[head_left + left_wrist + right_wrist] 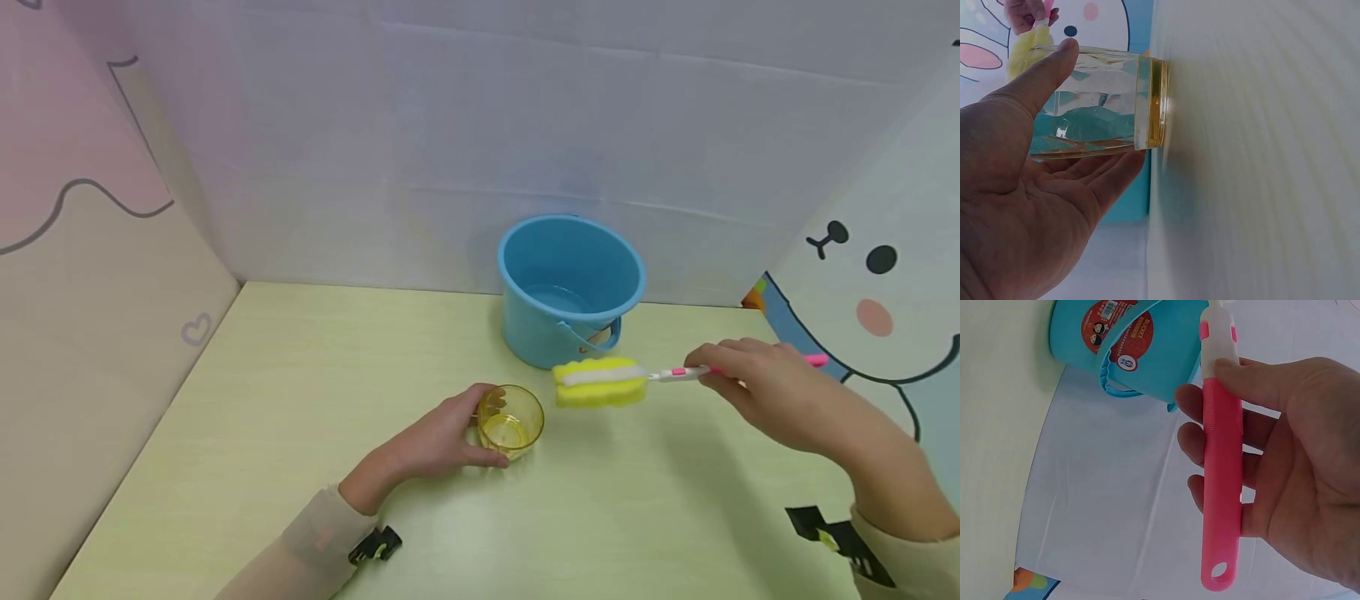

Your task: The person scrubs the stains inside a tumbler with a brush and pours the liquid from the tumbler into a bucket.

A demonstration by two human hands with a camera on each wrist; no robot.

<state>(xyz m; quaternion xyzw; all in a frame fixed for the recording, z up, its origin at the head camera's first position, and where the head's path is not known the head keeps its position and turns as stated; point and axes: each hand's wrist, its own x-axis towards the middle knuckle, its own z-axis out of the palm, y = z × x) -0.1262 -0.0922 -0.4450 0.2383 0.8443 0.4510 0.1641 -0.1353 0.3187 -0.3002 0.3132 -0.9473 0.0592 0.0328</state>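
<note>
A yellow-tinted clear glass stands upright on the table, and my left hand grips it from the left side. In the left wrist view the thumb lies along one side of the glass and the fingers along the other. My right hand holds a sponge bottle brush by its pink handle, fingers wrapped round it. The brush's yellow and white sponge head points left, raised over the table just right of the glass.
Behind the glass and brush stands a blue bucket with its handle hanging at the front right. A pale wall closes the back of the light table. Printed panels rise at both sides.
</note>
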